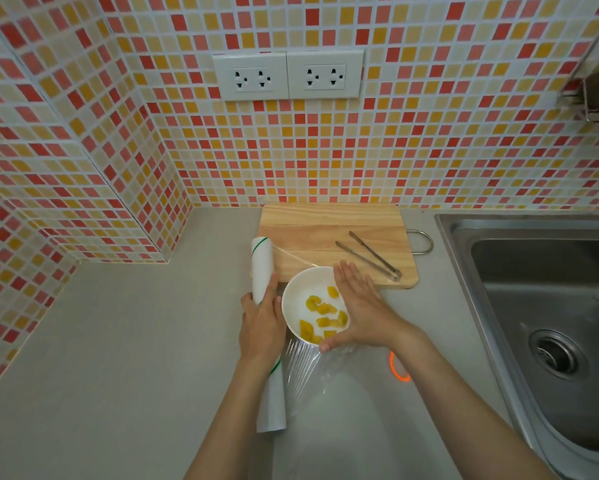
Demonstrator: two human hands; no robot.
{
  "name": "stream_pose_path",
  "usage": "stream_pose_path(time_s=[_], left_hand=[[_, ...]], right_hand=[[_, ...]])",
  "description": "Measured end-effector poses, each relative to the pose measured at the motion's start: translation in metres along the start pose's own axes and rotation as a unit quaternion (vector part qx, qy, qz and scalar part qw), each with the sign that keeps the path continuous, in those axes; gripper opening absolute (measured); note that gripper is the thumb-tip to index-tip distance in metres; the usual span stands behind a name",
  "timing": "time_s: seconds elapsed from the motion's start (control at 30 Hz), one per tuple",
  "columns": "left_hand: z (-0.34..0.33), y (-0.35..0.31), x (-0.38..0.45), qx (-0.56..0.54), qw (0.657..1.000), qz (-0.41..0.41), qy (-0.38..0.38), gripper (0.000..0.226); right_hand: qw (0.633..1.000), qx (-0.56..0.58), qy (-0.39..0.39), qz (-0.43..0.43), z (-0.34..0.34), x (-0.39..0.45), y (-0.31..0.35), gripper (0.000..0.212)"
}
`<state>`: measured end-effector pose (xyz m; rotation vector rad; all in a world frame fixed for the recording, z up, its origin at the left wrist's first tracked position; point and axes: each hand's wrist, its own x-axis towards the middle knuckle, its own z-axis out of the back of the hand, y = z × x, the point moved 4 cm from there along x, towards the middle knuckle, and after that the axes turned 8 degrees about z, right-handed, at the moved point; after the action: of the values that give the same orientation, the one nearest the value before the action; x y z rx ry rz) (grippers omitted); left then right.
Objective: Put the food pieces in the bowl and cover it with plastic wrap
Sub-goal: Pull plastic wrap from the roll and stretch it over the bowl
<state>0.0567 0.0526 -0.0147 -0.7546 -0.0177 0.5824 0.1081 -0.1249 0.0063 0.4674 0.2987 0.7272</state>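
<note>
A white bowl [296,299] stands on the grey counter, partly over the front edge of a wooden cutting board [329,233]. Several yellow food pieces [322,317] lie inside it. A long white roll of plastic wrap [264,265] lies to the left of the bowl, and my left hand [261,323] grips its middle. A clear sheet of wrap [305,368] runs from the roll across the bowl and down onto the counter. My right hand [360,306] rests flat on the bowl's right rim, fingers straight, pressing the sheet.
Metal tongs [369,254] lie on the right part of the board. A steel sink [547,313] fills the right side. An orange ring [400,368] lies on the counter by my right wrist. A tiled wall with sockets [287,77] stands behind.
</note>
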Motion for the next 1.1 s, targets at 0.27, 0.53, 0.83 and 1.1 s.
stream_pose_path(time_s=[0.27, 0.53, 0.83, 1.1], left_hand=[[0.018, 0.011, 0.011, -0.096, 0.994, 0.037, 0.037, 0.078], [0.028, 0.02, 0.011, -0.348, 0.906, 0.136, 0.2, 0.05], [0.052, 0.025, 0.01, -0.223, 0.961, -0.004, 0.165, 0.057], [0.049, 0.031, 0.011, -0.195, 0.972, -0.021, 0.126, 0.047]], right_hand=[[0.998, -0.025, 0.053, -0.034, -0.002, 0.005, -0.004, 0.146], [0.995, -0.028, 0.085, -0.044, -0.002, 0.008, -0.007, 0.147], [0.995, -0.03, 0.083, -0.045, -0.002, 0.009, -0.009, 0.147], [0.996, 0.047, -0.07, -0.021, 0.01, -0.013, -0.004, 0.129]])
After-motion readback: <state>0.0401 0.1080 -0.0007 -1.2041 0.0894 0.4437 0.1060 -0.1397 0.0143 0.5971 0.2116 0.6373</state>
